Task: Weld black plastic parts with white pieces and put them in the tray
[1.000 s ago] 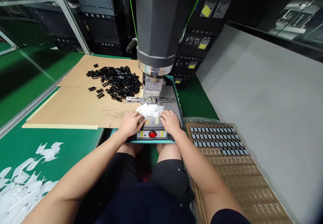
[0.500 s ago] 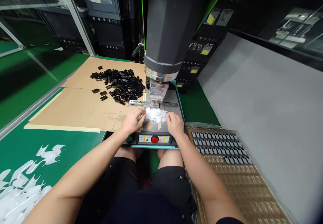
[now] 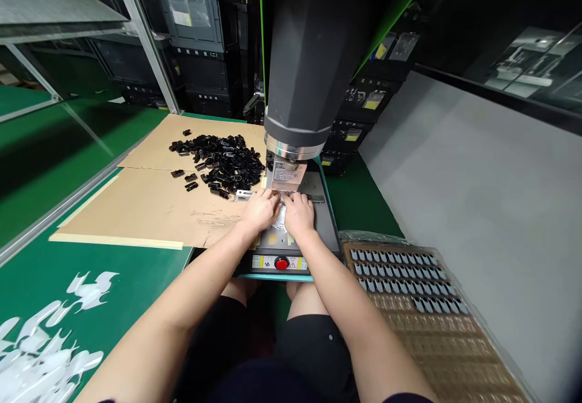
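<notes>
Both hands meet at the metal fixture (image 3: 316, 199) under the head of a grey press machine (image 3: 297, 88). My left hand (image 3: 261, 209) has its fingers curled together at the fixture's left part, and my right hand (image 3: 299, 212) is closed just beside it. Whatever their fingertips hold is hidden under the fingers. A clear block with a label (image 3: 288, 174) hangs right above the fingertips. Between the hands, white film pieces (image 3: 280, 218) lie on the machine's grey base plate (image 3: 325, 227), partly covered by the hands.
A heap of small black parts (image 3: 227, 160) lies on cardboard (image 3: 136, 200) at the left. More white pieces (image 3: 40, 354) are on the green table. A red button (image 3: 282, 263) faces me. At the right stands a brown tray (image 3: 400, 318) with rows of grey parts. Crates (image 3: 195, 21) are stacked behind.
Both hands have moved forward and inward, from the two sides of the white pieces to the fixture under the press head. The view has shifted slightly.
</notes>
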### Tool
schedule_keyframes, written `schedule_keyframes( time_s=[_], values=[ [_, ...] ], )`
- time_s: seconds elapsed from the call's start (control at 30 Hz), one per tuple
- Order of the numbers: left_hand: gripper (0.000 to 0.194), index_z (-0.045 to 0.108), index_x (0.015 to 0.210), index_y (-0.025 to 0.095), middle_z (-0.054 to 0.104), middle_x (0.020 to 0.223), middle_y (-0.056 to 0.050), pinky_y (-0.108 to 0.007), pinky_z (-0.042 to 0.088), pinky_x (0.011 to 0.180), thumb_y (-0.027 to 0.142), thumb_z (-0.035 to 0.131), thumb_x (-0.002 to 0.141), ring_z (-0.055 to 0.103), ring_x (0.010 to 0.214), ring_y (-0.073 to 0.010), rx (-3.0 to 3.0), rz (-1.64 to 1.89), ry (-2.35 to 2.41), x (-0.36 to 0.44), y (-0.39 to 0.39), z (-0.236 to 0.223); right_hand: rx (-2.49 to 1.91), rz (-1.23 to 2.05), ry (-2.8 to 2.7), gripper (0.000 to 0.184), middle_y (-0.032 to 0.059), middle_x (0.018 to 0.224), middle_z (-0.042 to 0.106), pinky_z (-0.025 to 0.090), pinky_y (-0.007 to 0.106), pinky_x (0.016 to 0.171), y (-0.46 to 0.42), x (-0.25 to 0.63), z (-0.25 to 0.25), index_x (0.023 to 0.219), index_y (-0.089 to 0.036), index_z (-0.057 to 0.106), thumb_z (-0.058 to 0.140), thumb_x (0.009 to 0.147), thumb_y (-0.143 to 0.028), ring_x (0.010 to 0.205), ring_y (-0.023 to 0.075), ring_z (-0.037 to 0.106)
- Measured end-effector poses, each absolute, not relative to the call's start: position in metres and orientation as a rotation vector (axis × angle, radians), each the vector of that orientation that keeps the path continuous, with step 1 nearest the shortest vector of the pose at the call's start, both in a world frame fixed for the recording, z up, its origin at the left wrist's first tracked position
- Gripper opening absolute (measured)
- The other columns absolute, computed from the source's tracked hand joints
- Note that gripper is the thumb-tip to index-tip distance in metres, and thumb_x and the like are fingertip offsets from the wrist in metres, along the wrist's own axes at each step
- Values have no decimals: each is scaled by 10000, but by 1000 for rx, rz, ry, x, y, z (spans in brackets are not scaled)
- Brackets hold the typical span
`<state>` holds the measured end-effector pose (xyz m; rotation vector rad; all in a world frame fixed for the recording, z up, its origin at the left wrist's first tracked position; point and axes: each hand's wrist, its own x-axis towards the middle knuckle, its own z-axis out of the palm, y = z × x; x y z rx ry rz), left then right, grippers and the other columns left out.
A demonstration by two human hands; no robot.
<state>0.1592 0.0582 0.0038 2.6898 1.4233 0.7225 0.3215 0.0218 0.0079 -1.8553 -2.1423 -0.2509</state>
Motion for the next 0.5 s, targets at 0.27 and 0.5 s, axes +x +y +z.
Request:
schedule_keyframes(
  time_s=[0.27, 0.5],
  values=[
    [503, 553, 1508, 159, 587, 1465, -187, -507, 443, 1064, 399, 444, 1079, 506, 1331, -354, 2712, 546, 1553, 164, 46, 13, -1984, -358, -2273, 492, 209, 1312, 605, 362, 483, 959, 13, 313, 28, 1538, -195, 553, 396, 1073, -239, 1178, 352, 473],
    [585, 488, 1570, 135, 556, 1510, -203, -522, 429, 1099, 437, 433, 1072, 468, 1383, -363, 2708, 448, 1522, 164, 50, 19, -2015, -365, -2309, 570, 201, 1330, 613, 373, 483, 951, 13, 316, 32, 1599, -243, 494, 432, 1034, -189, 1187, 356, 488]
  ],
)
